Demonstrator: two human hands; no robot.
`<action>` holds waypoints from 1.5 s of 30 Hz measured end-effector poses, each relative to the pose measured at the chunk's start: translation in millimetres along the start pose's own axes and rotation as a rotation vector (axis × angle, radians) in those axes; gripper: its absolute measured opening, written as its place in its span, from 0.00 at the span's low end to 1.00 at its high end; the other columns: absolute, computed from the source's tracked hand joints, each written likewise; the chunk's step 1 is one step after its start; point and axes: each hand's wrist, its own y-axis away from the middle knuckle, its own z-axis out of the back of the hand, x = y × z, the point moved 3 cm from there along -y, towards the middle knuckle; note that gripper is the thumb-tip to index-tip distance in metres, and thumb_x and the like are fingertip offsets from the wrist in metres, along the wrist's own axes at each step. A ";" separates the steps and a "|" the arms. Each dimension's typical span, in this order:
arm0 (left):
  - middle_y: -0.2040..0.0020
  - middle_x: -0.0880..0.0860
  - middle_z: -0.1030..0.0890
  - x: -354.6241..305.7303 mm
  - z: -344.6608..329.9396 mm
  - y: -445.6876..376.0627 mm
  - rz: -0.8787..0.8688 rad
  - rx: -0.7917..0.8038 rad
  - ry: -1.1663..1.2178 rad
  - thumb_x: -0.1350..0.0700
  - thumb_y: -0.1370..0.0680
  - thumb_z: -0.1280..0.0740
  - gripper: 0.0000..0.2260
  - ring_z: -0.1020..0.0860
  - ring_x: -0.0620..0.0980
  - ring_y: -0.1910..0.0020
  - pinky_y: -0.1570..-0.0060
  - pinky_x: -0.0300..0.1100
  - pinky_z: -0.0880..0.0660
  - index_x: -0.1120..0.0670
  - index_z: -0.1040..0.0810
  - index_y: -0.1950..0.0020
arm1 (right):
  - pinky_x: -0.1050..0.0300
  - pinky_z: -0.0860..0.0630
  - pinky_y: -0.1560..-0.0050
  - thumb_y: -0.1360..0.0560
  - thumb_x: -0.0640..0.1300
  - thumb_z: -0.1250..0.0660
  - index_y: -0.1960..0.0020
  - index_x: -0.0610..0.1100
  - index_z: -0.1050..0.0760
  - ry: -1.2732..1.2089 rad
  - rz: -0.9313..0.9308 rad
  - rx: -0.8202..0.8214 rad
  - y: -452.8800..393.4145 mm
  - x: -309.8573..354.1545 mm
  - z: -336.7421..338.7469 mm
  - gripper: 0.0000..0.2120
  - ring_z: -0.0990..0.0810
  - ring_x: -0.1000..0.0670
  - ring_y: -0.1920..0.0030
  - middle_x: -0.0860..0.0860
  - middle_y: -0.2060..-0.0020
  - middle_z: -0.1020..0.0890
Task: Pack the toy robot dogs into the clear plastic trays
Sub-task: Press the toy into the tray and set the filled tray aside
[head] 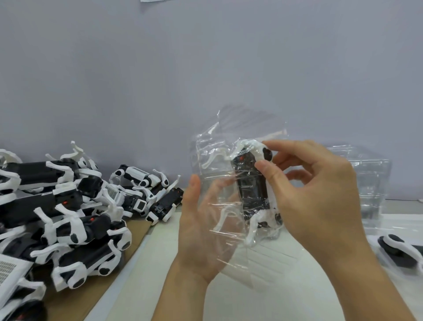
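Head-worn view, looking forward-down, close over table [297,297]

Plain grey-lilac wall [206,57] fills upper half, matte, no windows. Light even, soft, no hard shadows. Edge of white paper sheet [151,0] at top of wall, mostly cut off by frame. White tabletop [286,297] below, meets wall at far edge. Brown cardboard sheet [91,295] lies flat on tabletop at left, its right edge running diag. toward wall.

Between the hands, a glossy, crinkled clear plastic tray [229,183] covers a black-and-white hard-plastic toy dog [251,185]; matt brown cardboard [91,295] lies left.
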 end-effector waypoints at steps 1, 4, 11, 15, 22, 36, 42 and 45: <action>0.34 0.64 0.22 -0.6 -0.3 0.1 -0.010 0.007 0.001 0.30 0.36 0.26 0.33 0.26 0.64 0.37 0.29 0.67 0.39 0.50 0.18 0.40 | 0.68 0.25 0.58 0.28 0.41 0.23 0.48 0.53 0.17 0.002 0.000 0.001 0.3 0.1 -0.1 0.12 0.19 0.54 0.57 0.57 0.60 0.19; 0.36 0.62 0.20 -3.2 -1.6 0.6 -0.023 -0.015 -0.021 0.30 0.34 0.27 0.32 0.21 0.61 0.41 0.37 0.60 0.27 0.50 0.18 0.40 | 0.68 0.26 0.60 0.29 0.41 0.23 0.49 0.53 0.17 0.001 -0.002 -0.003 0.9 0.3 0.0 0.11 0.19 0.54 0.57 0.58 0.60 0.19; 0.34 0.62 0.21 -8.7 -4.2 1.1 -0.007 0.002 -0.069 0.32 0.32 0.27 0.34 0.18 0.59 0.43 0.48 0.53 0.19 0.53 0.21 0.34 | 0.66 0.26 0.61 0.29 0.42 0.23 0.50 0.55 0.17 -0.005 -0.039 -0.017 1.0 -1.6 1.8 0.11 0.19 0.55 0.57 0.57 0.60 0.19; 0.39 0.56 0.17 -21.3 -4.4 4.3 -0.055 0.004 -0.309 0.32 0.32 0.28 0.28 0.18 0.53 0.41 0.48 0.45 0.20 0.49 0.18 0.40 | 0.67 0.24 0.60 0.27 0.42 0.25 0.51 0.57 0.17 -0.023 -0.167 0.036 -0.6 -13.6 10.0 0.10 0.18 0.57 0.57 0.57 0.59 0.17; 0.43 0.35 0.20 -40.1 -7.5 8.2 -0.107 -0.082 -1.108 0.30 0.41 0.28 0.26 0.24 0.35 0.39 0.41 0.38 0.29 0.37 0.20 0.47 | 0.53 0.21 0.52 0.18 0.46 0.39 0.47 0.50 0.18 -0.243 -0.697 -0.051 -1.1 -41.1 42.3 0.10 0.15 0.49 0.54 0.49 0.53 0.14; 0.38 0.23 0.42 -26.5 -45.6 14.9 0.051 0.113 -1.635 0.27 0.47 0.25 0.42 0.43 0.38 0.33 0.41 0.36 0.39 0.20 0.43 0.39 | 0.58 0.19 0.62 0.25 0.54 0.29 0.40 0.62 0.23 0.009 -0.787 0.483 13.7 -48.0 48.8 0.15 0.15 0.55 0.56 0.55 0.52 0.15; 0.35 0.32 0.29 -45.4 -39.2 10.3 -0.232 -0.271 -1.261 0.21 0.39 0.35 0.35 0.32 0.32 0.34 0.40 0.34 0.34 0.31 0.31 0.35 | 0.63 0.21 0.68 0.21 0.49 0.33 0.48 0.61 0.21 -0.089 -0.724 0.363 5.4 -43.7 70.2 0.07 0.17 0.59 0.60 0.63 0.60 0.16; 0.40 0.42 0.22 -43.9 -29.3 6.0 -0.069 -0.456 -0.814 0.28 0.38 0.26 0.34 0.21 0.50 0.40 0.42 0.51 0.24 0.40 0.25 0.36 | 0.56 0.22 0.63 0.21 0.50 0.34 0.46 0.63 0.19 -0.130 -0.706 0.247 -0.5 -39.7 79.9 0.09 0.17 0.58 0.62 0.61 0.59 0.15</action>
